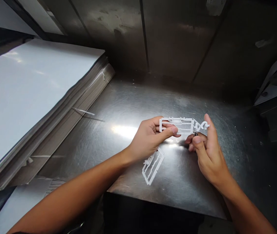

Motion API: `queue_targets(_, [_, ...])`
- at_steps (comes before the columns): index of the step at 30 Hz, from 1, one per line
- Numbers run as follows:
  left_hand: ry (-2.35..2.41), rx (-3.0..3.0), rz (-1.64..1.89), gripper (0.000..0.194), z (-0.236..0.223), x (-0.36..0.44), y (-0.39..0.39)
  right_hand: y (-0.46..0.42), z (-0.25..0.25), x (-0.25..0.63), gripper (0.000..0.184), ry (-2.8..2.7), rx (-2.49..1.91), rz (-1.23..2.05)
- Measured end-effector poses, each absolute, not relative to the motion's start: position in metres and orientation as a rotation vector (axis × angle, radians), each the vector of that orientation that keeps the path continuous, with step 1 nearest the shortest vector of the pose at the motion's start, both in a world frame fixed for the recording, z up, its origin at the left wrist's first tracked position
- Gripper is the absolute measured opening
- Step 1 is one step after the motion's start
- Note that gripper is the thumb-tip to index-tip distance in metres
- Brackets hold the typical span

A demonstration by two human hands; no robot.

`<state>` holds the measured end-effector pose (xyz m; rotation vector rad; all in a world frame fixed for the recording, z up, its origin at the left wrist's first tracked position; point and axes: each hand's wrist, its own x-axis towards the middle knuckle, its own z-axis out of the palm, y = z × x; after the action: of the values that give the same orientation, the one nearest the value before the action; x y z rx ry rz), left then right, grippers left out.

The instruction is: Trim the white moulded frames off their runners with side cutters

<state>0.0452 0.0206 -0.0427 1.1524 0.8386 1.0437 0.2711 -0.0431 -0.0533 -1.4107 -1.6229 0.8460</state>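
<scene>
My left hand [150,138] is closed on a white plastic frame part [177,125], thumb on top and fingers behind, holding it flat above the steel table [133,107]. My right hand [205,146] pinches the curly sprue end [201,125] at the frame's right side; a small dark tool tip seems to sit between thumb and fingers, but it is too small to name. A second white frame part [153,165] lies on the table just below my left hand.
A thick stack of white sheets [31,91] fills the left side, its edge running diagonally beside my left arm. A thin white sliver [84,112] lies near the stack. Metal walls [177,39] close the back. Dark objects [275,97] stand at the right.
</scene>
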Motion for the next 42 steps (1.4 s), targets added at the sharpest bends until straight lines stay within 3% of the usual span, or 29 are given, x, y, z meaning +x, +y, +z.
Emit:
queue_targets(14, [0.806,1.125,1.04,0.027,-0.04,0.047,0.017,-0.042,-0.048,0.27,0.079,-1.742,-1.503,0.636])
queue_targets(20, [0.834,1.14,1.024,0.035,-0.042,0.047,0.017,-0.044,-0.048,0.268,0.079,-1.715,-1.522,0.6])
queue_targets(24, [0.765,1.075,1.051,0.036,-0.047,0.047,0.02,-0.045,-0.049,0.268,0.076,-1.636,-1.438,0.782])
queue_targets(28, [0.708,0.87,1.009,0.057,-0.046,0.045,0.027,-0.046,-0.047,0.268,0.07,-1.501,-1.287,1.053])
queue_targets(30, [0.642,0.751,0.927,0.05,-0.042,0.042,0.031,-0.047,-0.046,0.268,0.07,-1.482,-1.25,1.08])
queue_targets(34, [0.498,0.447,0.768,0.017,-0.032,0.035,0.04,-0.047,-0.051,0.272,0.071,-1.524,-1.274,1.012])
queue_targets(38, [0.5,0.367,0.767,0.042,-0.027,0.03,0.043,-0.046,-0.059,0.275,0.07,-1.582,-1.282,0.96])
queue_targets(42, [0.477,0.376,0.808,0.045,-0.026,0.025,0.041,-0.045,-0.064,0.274,0.072,-1.648,-1.313,0.895])
